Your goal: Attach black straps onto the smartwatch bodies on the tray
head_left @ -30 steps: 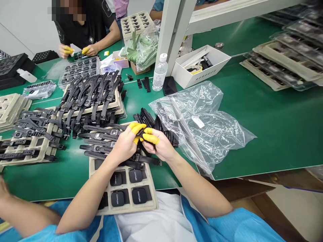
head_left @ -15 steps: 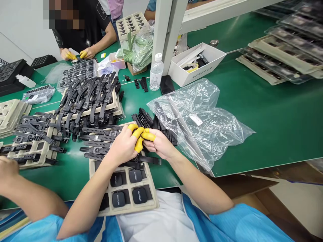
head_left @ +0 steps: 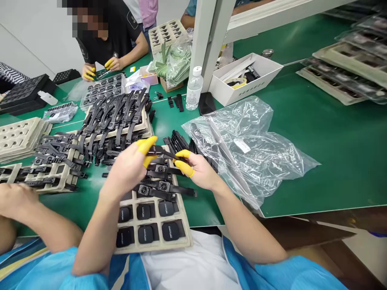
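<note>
Yellow finger cots cover the fingertips of both my hands. My left hand (head_left: pixel 128 167) is closed round the body of a black smartwatch (head_left: pixel 155 150), held above the beige tray (head_left: pixel 188 237). My right hand (head_left: pixel 199 169) pinches the black watch strap (head_left: pixel 169 154) that stretches from it. Under my hands, finished-looking watches (head_left: pixel 163 185) with straps lie across the tray's upper part, their round sensor backs facing up. Nearer my body, square black watch bodies (head_left: pixel 171 230) sit in the tray's compartments.
Loose black straps (head_left: pixel 178 141) lie beside a clear plastic bag (head_left: pixel 254 149). Past them stand a water bottle (head_left: pixel 194 88), a phone (head_left: pixel 207 103) and a white box (head_left: pixel 244 78). Watch-laden trays (head_left: pixel 116 117) are at left. A neighbour's arm (head_left: pixel 45 217) rests nearby; another person works opposite.
My hands have moved apart from being close together, and the watch with its strap now shows between them. My left hand has shifted left, and the view has turned slightly.
</note>
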### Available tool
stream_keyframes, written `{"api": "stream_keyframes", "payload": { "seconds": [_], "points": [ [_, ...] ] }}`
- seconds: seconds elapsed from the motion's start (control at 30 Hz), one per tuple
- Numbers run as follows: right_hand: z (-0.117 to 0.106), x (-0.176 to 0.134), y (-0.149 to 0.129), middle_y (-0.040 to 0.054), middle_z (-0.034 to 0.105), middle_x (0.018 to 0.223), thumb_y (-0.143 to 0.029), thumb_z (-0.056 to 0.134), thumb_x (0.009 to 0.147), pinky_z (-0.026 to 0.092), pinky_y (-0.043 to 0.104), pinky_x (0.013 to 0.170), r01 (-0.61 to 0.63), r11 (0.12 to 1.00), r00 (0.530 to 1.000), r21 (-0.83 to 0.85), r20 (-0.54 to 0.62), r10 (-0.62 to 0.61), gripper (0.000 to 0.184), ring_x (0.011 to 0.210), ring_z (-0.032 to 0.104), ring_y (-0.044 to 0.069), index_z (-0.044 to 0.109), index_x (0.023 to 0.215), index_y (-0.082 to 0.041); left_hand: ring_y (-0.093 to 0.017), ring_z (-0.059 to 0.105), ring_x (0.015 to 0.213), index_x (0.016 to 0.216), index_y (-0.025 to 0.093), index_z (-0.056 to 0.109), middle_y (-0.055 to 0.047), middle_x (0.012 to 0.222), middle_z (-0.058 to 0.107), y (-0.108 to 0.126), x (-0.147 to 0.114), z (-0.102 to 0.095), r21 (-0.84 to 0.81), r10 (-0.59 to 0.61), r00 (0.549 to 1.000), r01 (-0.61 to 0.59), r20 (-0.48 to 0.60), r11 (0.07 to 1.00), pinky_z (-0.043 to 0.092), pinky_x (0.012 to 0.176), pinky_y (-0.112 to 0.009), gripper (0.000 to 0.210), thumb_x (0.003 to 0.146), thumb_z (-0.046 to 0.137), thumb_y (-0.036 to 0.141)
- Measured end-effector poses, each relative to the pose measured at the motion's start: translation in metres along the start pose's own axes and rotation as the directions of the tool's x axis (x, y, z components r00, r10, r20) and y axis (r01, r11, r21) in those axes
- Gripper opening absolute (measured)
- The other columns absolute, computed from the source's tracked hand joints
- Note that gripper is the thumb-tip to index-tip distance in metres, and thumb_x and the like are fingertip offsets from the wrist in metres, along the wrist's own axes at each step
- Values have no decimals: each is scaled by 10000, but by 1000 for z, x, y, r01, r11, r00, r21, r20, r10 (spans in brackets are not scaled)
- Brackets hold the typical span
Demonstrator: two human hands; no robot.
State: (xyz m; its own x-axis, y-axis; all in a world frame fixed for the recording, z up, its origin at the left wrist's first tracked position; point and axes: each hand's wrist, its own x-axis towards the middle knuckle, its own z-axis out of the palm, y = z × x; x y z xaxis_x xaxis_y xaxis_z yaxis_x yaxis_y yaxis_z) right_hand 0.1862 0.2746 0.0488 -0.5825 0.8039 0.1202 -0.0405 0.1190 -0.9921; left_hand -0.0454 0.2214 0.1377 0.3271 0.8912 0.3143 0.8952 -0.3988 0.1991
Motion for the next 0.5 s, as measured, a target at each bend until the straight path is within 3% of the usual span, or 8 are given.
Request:
{"api": "stream_keyframes", "payload": {
  "seconds": [0.17, 0.23, 0.3, 0.37, 0.43, 0.5],
  "points": [
    [0, 2, 2, -2, 639, 772, -485, 570, 1021, 426, 291, 626, 29, 992, 993, -123, 118, -15, 296, 643, 545, 156, 680, 1021, -210, -314, 695, 1011, 1135, 200, 735, -123, 1078, 763, -19, -31, -32, 277, -51, 989, 10, 141, 961, 547, 854, -464, 315, 1028, 440, 227],
    [0, 6, 7, 27, 679, 854, -478, 531, 1040, 479, 313, 694, 22, 988, 999, -155, 31, -17, 297, 738, 615, 189, 675, 1041, -218, -309, 694, 986, 1122, 214, 732, -115, 1087, 761, -26, -56, -40, 264, -68, 983, 21, 169, 964, 542, 812, -449, 306, 1017, 445, 234],
    [-6, 12, 15, 72, 696, 965, -422, 537, 1032, 514, 361, 790, -18, 945, 985, -326, -167, -39, 250, 875, 648, 240, 672, 1086, -219, -288, 696, 961, 1131, 231, 726, -100, 1083, 760, -34, -86, -47, 198, -108, 982, 75, 158, 977, 556, 802, -422, 298, 1010, 454, 252],
    [-14, 17, 26, 141, 679, 1101, -340, 556, 999, 514, 436, 905, -97, 822, 948, -561, -304, -95, 232, 1047, 626, 311, 667, 1138, -191, -265, 702, 968, 1145, 244, 722, -83, 1087, 760, -43, -115, -53, 117, -178, 970, 160, 166, 980, 572, 831, -390, 294, 1001, 466, 257],
    [-22, 21, 40, 210, 632, 1221, -278, 559, 965, 477, 524, 998, -159, 659, 935, -735, -326, -139, 255, 1195, 552, 383, 663, 1155, -144, -247, 711, 980, 1141, 247, 725, -72, 1091, 761, -49, -139, -57, 28, -271, 935, 272, 230, 962, 581, 858, -360, 287, 996, 480, 272],
    [-25, 23, 52, 249, 583, 1308, -252, 573, 935, 444, 590, 1029, -187, 539, 942, -821, -306, -140, 243, 1272, 484, 432, 668, 1119, -124, -243, 721, 958, 1062, 233, 740, -76, 1060, 764, -53, -155, -56, -35, -368, 868, 401, 335, 915, 592, 847, -347, 279, 987, 479, 298]
  ]
}}
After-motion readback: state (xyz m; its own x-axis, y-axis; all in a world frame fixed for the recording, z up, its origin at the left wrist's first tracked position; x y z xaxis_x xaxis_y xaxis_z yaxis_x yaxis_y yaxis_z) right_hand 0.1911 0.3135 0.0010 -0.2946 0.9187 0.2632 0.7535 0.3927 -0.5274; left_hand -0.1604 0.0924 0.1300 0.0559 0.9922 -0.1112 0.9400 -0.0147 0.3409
